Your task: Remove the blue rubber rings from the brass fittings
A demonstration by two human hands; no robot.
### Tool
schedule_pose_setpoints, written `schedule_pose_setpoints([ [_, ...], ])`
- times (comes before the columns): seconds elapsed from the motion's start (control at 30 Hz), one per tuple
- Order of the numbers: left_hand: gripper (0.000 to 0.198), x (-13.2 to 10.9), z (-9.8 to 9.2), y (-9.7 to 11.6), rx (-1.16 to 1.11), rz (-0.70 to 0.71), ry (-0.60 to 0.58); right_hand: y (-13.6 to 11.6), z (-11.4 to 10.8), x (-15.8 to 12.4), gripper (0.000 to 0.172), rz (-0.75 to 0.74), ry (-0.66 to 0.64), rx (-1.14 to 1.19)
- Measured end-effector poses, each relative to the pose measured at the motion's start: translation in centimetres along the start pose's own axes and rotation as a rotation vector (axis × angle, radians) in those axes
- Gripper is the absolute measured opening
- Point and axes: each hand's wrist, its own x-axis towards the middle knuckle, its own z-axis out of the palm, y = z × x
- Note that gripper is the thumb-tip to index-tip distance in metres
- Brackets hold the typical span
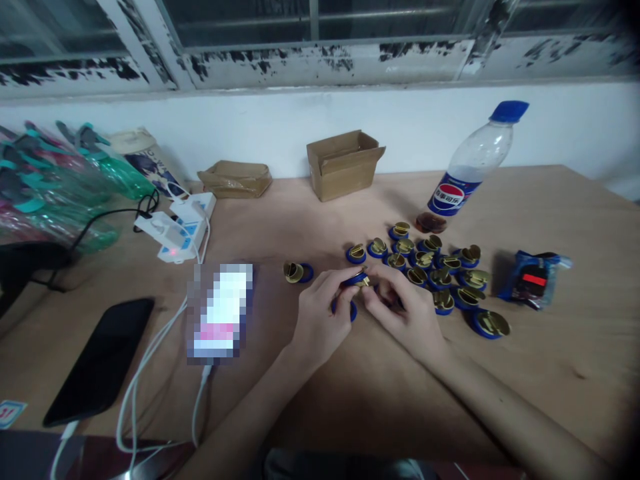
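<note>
Both hands meet over the middle of the table around one small round piece (357,280), blue at the rim with gold metal parts on top. My left hand (323,310) pinches its left side between thumb and fingers. On its right side, the fingertips of my right hand (403,307) close on the gold part. Just under my left hand shows a blue ring-shaped piece (353,311), partly covered. Several similar blue-and-gold pieces (440,279) stand grouped to the right. Another such piece (299,271) lies apart on the left, its gold part tilted outward.
A cola bottle (455,190) stands behind the group, with a small blue-wrapped packet (533,279) to the right. Cardboard boxes (345,167) line the wall. Leftward are a power strip (183,233), a lit phone (223,310), a dark phone (103,357) and white cables (145,367).
</note>
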Motion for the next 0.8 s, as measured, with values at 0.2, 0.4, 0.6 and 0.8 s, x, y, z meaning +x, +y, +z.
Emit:
schedule_pose_setpoints([
  [0.2,0.033,0.11,-0.16,0.26,-0.005,-0.042,-0.070,0.33,0.21,-0.01,0.025,0.040,-0.054,0.098],
  [0.4,0.031,0.07,-0.18,0.23,-0.026,-0.070,-0.094,0.57,0.59,-0.33,0.020,0.071,-0.053,0.137],
  [0.6,0.029,0.14,-0.31,0.19,-0.055,-0.059,-0.096,0.39,0.38,-0.24,0.023,0.073,-0.054,0.127],
  [0.8,0.024,0.25,-0.57,0.46,-0.036,0.011,-0.120,0.04,0.24,-0.49,0.024,0.034,-0.031,0.078],
])
